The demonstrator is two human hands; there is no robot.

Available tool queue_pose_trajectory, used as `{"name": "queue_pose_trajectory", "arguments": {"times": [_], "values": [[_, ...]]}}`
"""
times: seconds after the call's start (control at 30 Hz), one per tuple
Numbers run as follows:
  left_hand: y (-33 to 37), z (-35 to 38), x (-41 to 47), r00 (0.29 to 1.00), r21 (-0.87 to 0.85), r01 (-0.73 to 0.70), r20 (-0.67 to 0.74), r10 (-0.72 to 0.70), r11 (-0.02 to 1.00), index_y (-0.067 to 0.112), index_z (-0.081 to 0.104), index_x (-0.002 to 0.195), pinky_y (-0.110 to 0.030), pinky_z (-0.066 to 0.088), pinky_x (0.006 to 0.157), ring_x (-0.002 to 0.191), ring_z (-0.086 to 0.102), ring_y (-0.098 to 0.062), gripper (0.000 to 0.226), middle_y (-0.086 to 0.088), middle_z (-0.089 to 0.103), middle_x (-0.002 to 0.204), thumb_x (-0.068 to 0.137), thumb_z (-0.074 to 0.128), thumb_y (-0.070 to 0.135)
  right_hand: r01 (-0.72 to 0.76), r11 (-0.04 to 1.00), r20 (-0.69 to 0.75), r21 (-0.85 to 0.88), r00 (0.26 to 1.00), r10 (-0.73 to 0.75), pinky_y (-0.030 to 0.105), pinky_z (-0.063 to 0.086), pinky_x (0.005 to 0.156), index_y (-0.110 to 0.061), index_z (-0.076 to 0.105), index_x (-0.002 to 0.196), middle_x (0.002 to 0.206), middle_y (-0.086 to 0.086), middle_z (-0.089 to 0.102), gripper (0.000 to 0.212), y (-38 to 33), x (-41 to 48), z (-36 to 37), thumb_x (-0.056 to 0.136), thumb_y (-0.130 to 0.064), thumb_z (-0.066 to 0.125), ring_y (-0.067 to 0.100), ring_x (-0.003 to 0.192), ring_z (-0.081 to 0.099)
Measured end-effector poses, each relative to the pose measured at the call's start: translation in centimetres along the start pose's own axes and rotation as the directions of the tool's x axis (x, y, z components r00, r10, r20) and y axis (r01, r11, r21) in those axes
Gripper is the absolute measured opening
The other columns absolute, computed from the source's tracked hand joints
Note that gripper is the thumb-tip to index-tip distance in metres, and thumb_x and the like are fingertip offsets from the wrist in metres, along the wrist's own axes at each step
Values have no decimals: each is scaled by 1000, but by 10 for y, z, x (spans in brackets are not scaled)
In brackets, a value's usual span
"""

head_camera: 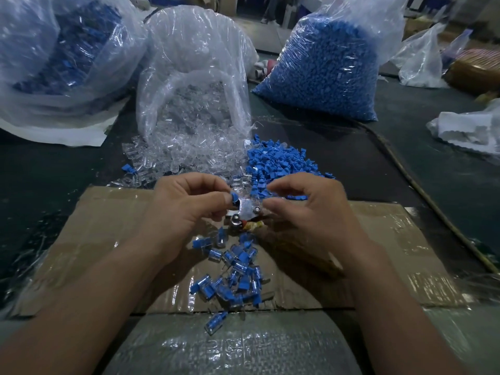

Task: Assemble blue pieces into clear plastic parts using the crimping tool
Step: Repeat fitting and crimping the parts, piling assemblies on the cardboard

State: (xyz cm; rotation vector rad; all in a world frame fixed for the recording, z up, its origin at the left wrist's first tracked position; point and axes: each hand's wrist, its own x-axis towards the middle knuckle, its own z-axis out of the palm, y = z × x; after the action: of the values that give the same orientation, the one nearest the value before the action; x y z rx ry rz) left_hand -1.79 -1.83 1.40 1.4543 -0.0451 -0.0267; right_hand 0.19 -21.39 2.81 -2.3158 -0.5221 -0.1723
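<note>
From the head view, the left hand (186, 212) is pinching a blue piece (234, 197) between thumb and forefinger and holding it right at the crimping tool (244, 212). The tool is sitting at the middle of the cardboard's (108, 212) far edge, likely so both hands are meeting over it. The right hand (305, 212) is curling in from the other side, thumb and forefinger nearly closing. Whether they are gripping a clear part, I cannot tell. Just beyond that far edge the clear parts (176, 155) and blue pieces (278, 161) are spilling onto the tabletop side by side, one heap in front of each hand, probably for quick picking. The finished pieces (238, 277) are piling up toward the cardboard's near edge, between the wrists and out of the tool's way.
</note>
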Motion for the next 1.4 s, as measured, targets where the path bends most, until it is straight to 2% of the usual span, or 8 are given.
{"name": "queue_pose_trajectory", "arguments": {"times": [0.1,0.17,0.27,0.4,0.77,1.0,1.1,1.4], "values": [[-2,-3,2,1000,8,-7,-29,7,1000,20,72,62,-19,48,48,50,57,-9,9,-1,65,57,55,69,17,-193,977,111,-93,973,203,12,39,65,-39,61,80,79,-24,57,21,11,0,-18,64,-47,71,-9,78,53],[-3,-4,3,999,4,-3,-51,3,1000,21,73,63,-20,48,47,50,57,-9,10,-1,65,57,54,70,19,-263,947,247,-183,920,303,15,37,64,-40,59,88,86,-23,55,35,14,-1,-24,59,-53,72,-7,81,50],[-4,-4,3,998,14,-13,-67,14,1000,22,73,63,-17,48,47,50,58,-8,10,-1,66,57,55,69,18,-213,920,416,-331,842,344,16,34,67,-43,48,104,95,-28,43,59,12,-3,-23,55,-56,77,-4,88,44],[-4,-4,3,998,28,-8,-66,9,1000,25,73,63,-17,51,50,52,61,-8,11,-1,68,60,56,68,18,-80,877,440,-473,842,314,25,33,76,-35,42,124,103,-18,36,84,8,-3,-15,52,-59,78,5,97,34],[-4,-4,3,993,76,-33,-114,41,997,11,61,73,-15,51,54,55,62,-6,9,3,66,59,69,62,3,-65,821,287,-567,919,271,30,43,71,-26,50,93,91,-6,47,17,-2,0,1,79,-27,59,12,84,45],[-2,-4,3,986,119,-90,-130,106,989,10,60,74,-12,50,54,54,61,-3,15,6,66,58,78,58,-4,-72,893,159,-445,974,158,23,32,59,-28,44,83,79,-15,37,17,3,1,-4,75,-19,57,8,76,38],[-2,-3,3,984,135,-96,-140,115,986,11,60,75,-13,50,55,54,60,-3,17,7,65,58,79,58,-5,-77,932,112,-353,986,123,24,35,59,-27,46,85,78,-14,44,21,-1,0,-3,74,-19,61,7,70,41],[-1,-2,1,976,176,-138,-146,164,975,12,60,76,-10,48,55,56,60,-1,16,3,65,61,81,57,-3,-42,957,189,-286,977,99,19,30,58,-28,41,92,86,-14,43,23,-5,-3,6,79,-22,60,2,76,41]]}}
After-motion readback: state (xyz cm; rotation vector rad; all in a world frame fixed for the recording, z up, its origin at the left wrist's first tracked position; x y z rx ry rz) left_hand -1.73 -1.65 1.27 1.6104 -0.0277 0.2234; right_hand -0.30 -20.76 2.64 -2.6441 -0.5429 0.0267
